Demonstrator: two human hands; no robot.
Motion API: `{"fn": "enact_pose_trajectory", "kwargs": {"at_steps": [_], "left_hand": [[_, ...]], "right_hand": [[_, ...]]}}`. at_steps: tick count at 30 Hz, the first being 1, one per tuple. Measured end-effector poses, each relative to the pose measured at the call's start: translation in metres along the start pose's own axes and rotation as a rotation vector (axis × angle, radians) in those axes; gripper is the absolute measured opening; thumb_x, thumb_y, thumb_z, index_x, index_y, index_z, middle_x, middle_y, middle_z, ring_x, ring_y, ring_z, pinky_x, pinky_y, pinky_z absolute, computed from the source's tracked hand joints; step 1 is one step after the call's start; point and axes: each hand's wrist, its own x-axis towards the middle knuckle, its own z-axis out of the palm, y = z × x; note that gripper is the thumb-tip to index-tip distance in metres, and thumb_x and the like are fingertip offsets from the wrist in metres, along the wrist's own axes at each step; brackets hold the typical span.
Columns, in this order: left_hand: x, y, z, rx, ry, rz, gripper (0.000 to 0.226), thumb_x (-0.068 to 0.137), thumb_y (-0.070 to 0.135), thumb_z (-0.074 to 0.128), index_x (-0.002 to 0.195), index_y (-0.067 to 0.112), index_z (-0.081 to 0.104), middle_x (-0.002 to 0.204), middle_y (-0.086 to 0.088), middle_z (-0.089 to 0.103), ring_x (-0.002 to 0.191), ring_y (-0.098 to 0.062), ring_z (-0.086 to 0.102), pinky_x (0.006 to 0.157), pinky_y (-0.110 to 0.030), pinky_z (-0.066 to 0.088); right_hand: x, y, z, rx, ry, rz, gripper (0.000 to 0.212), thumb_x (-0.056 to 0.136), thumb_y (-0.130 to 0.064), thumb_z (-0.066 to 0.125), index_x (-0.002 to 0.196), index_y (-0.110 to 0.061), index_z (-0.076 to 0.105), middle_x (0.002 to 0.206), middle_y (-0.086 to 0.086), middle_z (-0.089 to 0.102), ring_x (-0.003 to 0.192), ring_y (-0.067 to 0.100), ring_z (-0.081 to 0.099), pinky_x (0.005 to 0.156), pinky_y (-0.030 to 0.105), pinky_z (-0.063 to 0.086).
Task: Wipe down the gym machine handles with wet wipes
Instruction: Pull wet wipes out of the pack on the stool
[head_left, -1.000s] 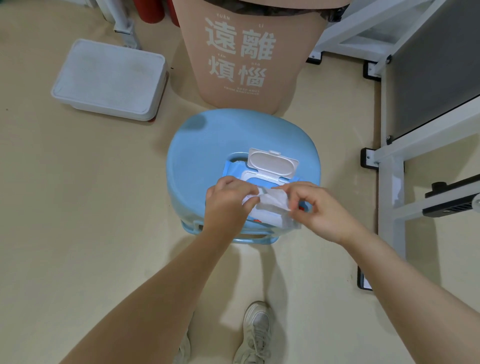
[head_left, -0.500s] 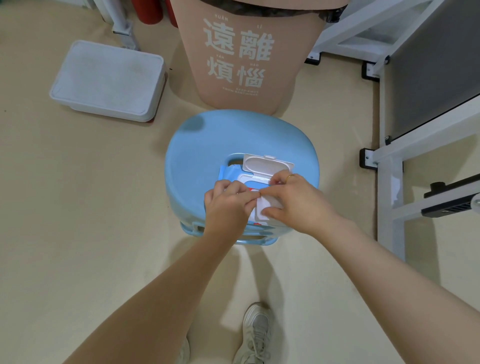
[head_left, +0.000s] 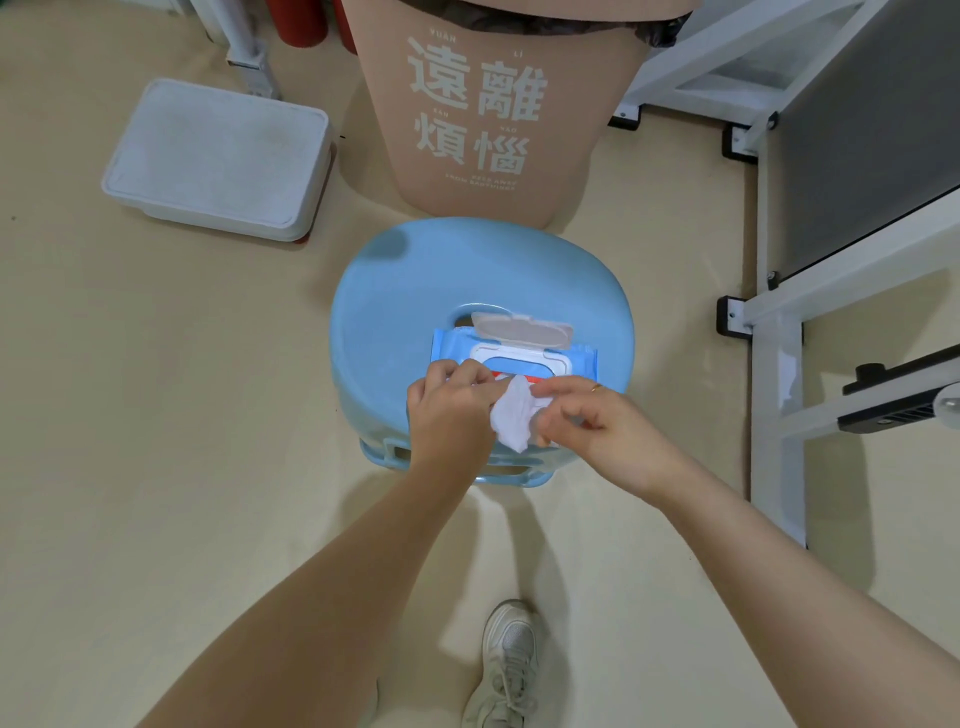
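Note:
A blue pack of wet wipes (head_left: 582, 358) lies on a light blue plastic stool (head_left: 415, 291), its white flip lid (head_left: 519, 328) standing open. A crumpled white wet wipe (head_left: 511, 418) hangs in front of the pack, just above the stool's near edge. My left hand (head_left: 449, 415) pinches its left side and my right hand (head_left: 608, 431) pinches its upper right edge. A ring shows on my right hand. No machine handle is clearly in view.
A tan waste bin (head_left: 483, 104) with white lettering stands behind the stool. A white lidded box (head_left: 218, 156) lies on the floor at left. White gym machine frame bars (head_left: 774, 395) with a black part (head_left: 904, 410) stand at right. My shoe (head_left: 506, 665) is below.
The wipe has come out of the pack and both hands have drawn back toward me with it. The pack's opening is now uncovered.

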Motion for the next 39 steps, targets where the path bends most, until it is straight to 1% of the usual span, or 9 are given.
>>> {"fn": "enact_pose_trajectory", "kwargs": {"at_steps": [6,9,15,20,24,29,33,36,39], "left_hand": [[0.005,-0.005,-0.021,-0.215,-0.183,-0.119,0.044,0.075,0.004,0.046,0.112,0.02,0.065,0.101,0.007,0.068,0.105,-0.024,0.049,0.085,-0.03,0.029],[0.006,-0.011,-0.021,-0.24,-0.232,-0.094,0.051,0.075,0.003,0.054,0.121,0.026,0.059,0.104,0.013,0.066,0.104,-0.019,0.047,0.091,-0.031,0.033],[0.002,-0.011,-0.016,-0.25,-0.153,-0.024,0.045,0.077,0.051,0.037,0.103,0.033,0.069,0.091,0.019,0.062,0.094,-0.011,0.04,0.076,-0.026,0.019],[0.005,-0.01,-0.016,-0.248,-0.221,-0.068,0.029,0.08,0.012,0.063,0.103,0.028,0.07,0.096,0.019,0.057,0.105,-0.019,0.043,0.072,-0.023,0.013],[0.009,-0.006,-0.02,-0.217,-0.294,-0.125,0.026,0.081,0.017,0.064,0.105,0.027,0.069,0.109,0.013,0.062,0.109,-0.018,0.04,0.074,-0.024,0.015],[0.011,-0.002,-0.022,-0.325,-0.282,-0.242,0.02,0.083,0.015,0.058,0.096,0.025,0.069,0.103,0.009,0.064,0.11,-0.019,0.043,0.089,-0.031,0.03],[0.006,0.007,-0.027,-0.58,-0.218,-0.378,0.008,0.071,0.035,0.053,0.071,0.04,0.06,0.086,0.021,0.059,0.103,-0.014,0.046,0.097,-0.043,0.037],[0.005,0.007,-0.025,-0.567,-0.218,-0.425,0.013,0.08,0.027,0.06,0.074,0.039,0.059,0.086,0.02,0.054,0.1,-0.009,0.044,0.102,-0.042,0.034],[0.009,0.004,-0.021,-0.53,-0.205,-0.469,0.021,0.081,0.012,0.06,0.081,0.032,0.064,0.082,0.018,0.048,0.098,-0.009,0.045,0.101,-0.042,0.034]], "right_hand": [[0.02,0.005,0.014,0.136,0.23,0.157,0.021,0.089,-0.006,0.052,0.103,-0.02,0.058,0.1,0.001,0.069,0.095,0.016,0.06,0.082,0.022,0.043],[0.032,0.004,0.023,0.119,0.339,0.254,0.019,0.077,-0.008,0.064,0.079,-0.027,0.065,0.082,-0.006,0.068,0.097,0.022,0.064,0.094,0.036,0.046],[0.033,-0.009,0.037,-0.117,0.531,0.295,0.021,0.079,-0.023,0.063,0.061,-0.03,0.056,0.074,-0.009,0.062,0.095,0.024,0.059,0.09,0.038,0.04],[0.032,0.0,0.032,-0.046,0.471,0.263,0.017,0.083,-0.021,0.059,0.067,-0.026,0.058,0.063,-0.013,0.054,0.076,0.018,0.053,0.086,0.038,0.043],[0.017,0.003,0.017,0.308,0.334,0.17,0.022,0.089,-0.013,0.057,0.069,-0.02,0.058,0.077,-0.001,0.063,0.074,0.014,0.053,0.064,0.012,0.043],[0.022,0.011,0.013,-0.038,0.396,0.115,0.016,0.08,-0.023,0.062,0.071,-0.036,0.06,0.086,-0.008,0.068,0.09,0.018,0.061,0.091,0.039,0.045],[0.03,-0.004,0.022,-0.349,0.455,0.131,0.01,0.088,-0.027,0.057,0.087,-0.029,0.066,0.094,-0.007,0.067,0.106,0.017,0.049,0.101,0.034,0.024],[0.03,-0.003,0.021,-0.267,0.498,0.146,0.012,0.088,-0.024,0.055,0.079,-0.025,0.064,0.087,-0.005,0.068,0.1,0.017,0.053,0.111,0.043,0.017],[0.029,0.004,0.015,0.02,0.465,0.149,0.022,0.085,-0.023,0.059,0.064,-0.028,0.058,0.078,-0.004,0.068,0.084,0.021,0.061,0.099,0.05,0.039]]}}
